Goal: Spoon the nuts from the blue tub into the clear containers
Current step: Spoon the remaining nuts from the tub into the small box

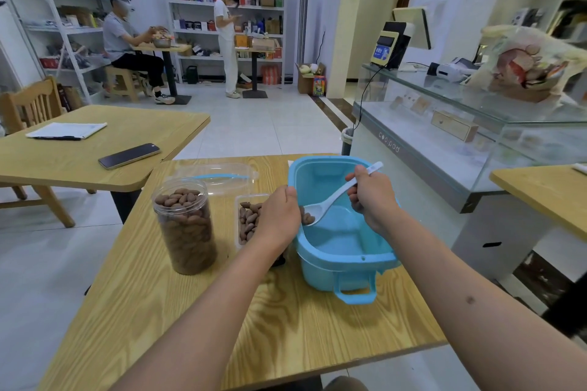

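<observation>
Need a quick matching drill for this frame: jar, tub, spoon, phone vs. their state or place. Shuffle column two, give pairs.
Column 1:
1. jar
2. tub
3. spoon
4. phone

Column 2:
A. lying on the neighbouring table
B. held by the right hand, bowl down by the last nuts
C. upright, full of nuts, no lid
D. tilted, nearly empty, left hand on its rim

Pairs: 1-C, 2-D, 3-B, 4-A
</observation>
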